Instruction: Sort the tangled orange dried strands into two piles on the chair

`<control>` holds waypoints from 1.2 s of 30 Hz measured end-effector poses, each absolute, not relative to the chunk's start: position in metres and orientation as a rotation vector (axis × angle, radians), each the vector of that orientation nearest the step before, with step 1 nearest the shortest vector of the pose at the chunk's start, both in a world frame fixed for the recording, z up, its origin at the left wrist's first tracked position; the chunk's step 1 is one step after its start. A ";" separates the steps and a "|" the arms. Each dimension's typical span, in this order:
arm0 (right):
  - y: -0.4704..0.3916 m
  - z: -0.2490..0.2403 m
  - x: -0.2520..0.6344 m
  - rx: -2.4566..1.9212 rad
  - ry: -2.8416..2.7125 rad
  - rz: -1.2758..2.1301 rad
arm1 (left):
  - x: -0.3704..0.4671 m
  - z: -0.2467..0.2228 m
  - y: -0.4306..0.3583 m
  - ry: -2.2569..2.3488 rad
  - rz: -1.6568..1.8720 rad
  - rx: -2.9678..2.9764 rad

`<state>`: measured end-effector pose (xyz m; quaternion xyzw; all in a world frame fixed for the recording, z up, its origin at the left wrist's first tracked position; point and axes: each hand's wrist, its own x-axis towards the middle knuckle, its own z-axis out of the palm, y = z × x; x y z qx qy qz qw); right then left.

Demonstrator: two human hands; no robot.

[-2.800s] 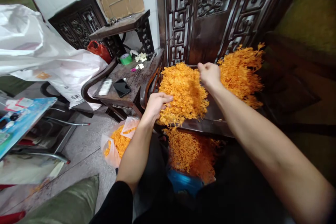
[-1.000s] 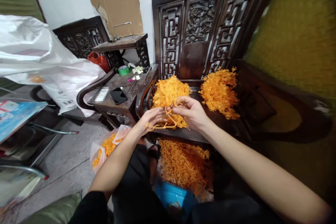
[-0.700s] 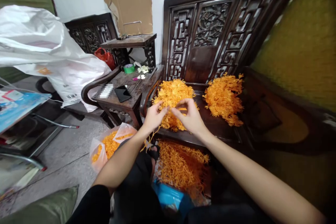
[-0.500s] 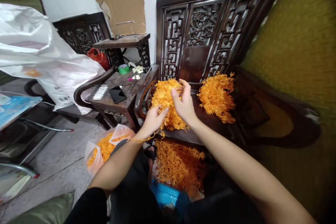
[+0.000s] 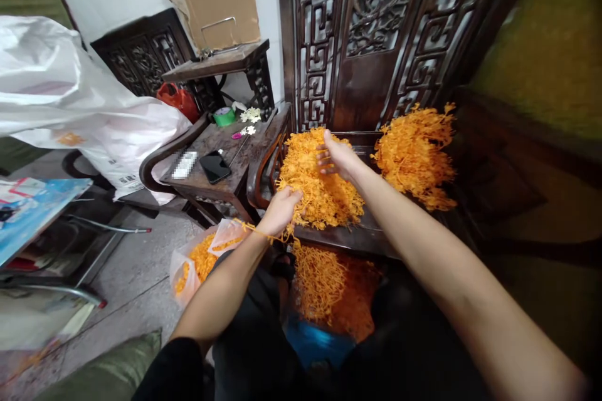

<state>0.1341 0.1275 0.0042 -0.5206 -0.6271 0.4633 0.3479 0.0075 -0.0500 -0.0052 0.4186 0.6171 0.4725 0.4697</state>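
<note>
My left hand point(image 5: 281, 210) is closed at the front left of a heap of branched orange strands point(image 5: 324, 200) on the dark wooden seat. A thin orange strand point(image 5: 249, 225) trails from it across my wrist. My right hand point(image 5: 339, 156) hovers at the top of the same heap, fingers apart; whether it touches the strands I cannot tell. To the right on the seat lies a second orange bundle point(image 5: 416, 156). Below the seat's edge, between my legs, more orange strands point(image 5: 320, 279) fill a blue-edged container point(image 5: 317, 341).
A plastic bag point(image 5: 181, 263) of orange pieces sits on the floor at left. The side table holds a phone point(image 5: 215, 167), green tape point(image 5: 224, 116) and small white flowers point(image 5: 251, 114). White sacks point(image 5: 108, 119) stand farther left. The carved chair back point(image 5: 367, 88) rises behind the heaps.
My right hand has opened wider and moved off to the right of the left hand. The left hand stays low at the heap. The view has shifted slightly.
</note>
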 end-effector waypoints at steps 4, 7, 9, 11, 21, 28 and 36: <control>0.115 0.004 0.114 -1.370 -1.808 1.016 | 0.009 -0.013 -0.027 1.617 1.142 1.149; 0.135 0.013 0.122 -1.509 -1.755 0.700 | 0.019 -0.010 -0.026 1.557 1.052 1.130; 0.157 0.017 0.137 -1.583 -1.687 0.676 | 0.024 -0.007 -0.031 1.474 0.978 1.074; 0.175 0.016 0.149 -1.602 -1.696 0.706 | 0.026 -0.005 -0.033 1.438 0.941 1.012; 0.138 0.020 0.116 -1.120 -1.797 1.464 | 0.020 -0.004 0.004 1.490 0.978 0.941; 0.142 0.024 0.132 -1.193 -2.016 0.492 | 0.022 0.004 0.013 1.509 0.912 0.953; 0.187 0.013 0.189 -1.414 -1.721 0.514 | 0.010 -0.001 -0.015 1.520 0.627 1.176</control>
